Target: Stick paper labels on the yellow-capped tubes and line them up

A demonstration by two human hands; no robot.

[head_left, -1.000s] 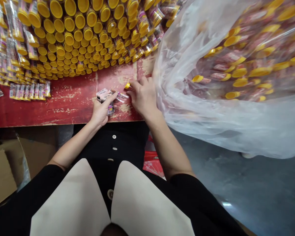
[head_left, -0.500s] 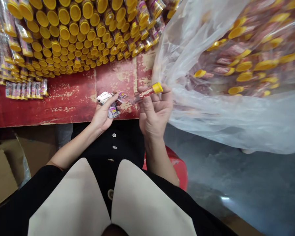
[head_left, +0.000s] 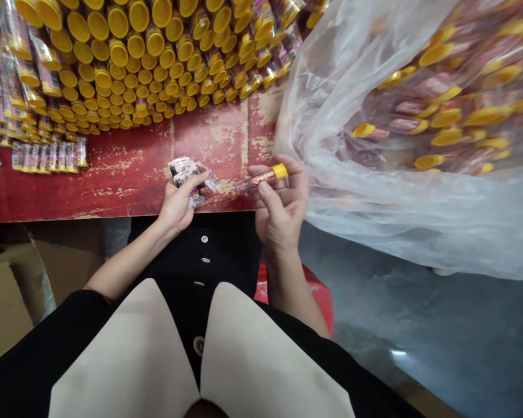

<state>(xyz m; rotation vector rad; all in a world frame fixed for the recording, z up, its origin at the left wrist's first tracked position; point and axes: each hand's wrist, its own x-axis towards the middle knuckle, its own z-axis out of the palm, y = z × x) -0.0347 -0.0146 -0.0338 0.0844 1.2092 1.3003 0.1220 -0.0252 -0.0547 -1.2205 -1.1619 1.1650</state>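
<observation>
My left hand (head_left: 181, 200) is closed around a bunch of small printed plastic packets (head_left: 186, 168), its thumb pressed over them. To its right, my right hand (head_left: 283, 203) holds a clear tube with a yellow cap (head_left: 264, 177) between thumb and fingers. The tube lies tilted, cap end up to the right, with a red and white label showing on it. Its clear end points toward the packets, and a gap separates the two. Both hands are above the front edge of the red worn table (head_left: 131, 174).
Many yellow-capped tubes (head_left: 135, 46) are stacked along the table's back. A short row of tubes (head_left: 50, 155) lies at left. On the right, a large clear plastic bag (head_left: 401, 215) holds loose capped tubes. Below are a red stool (head_left: 318, 293) and cardboard (head_left: 4, 302).
My right hand has moved slightly right and down with the tube, away from the packets. My left hand has shifted a little left, still gripping the packets. The view has shifted slightly.
</observation>
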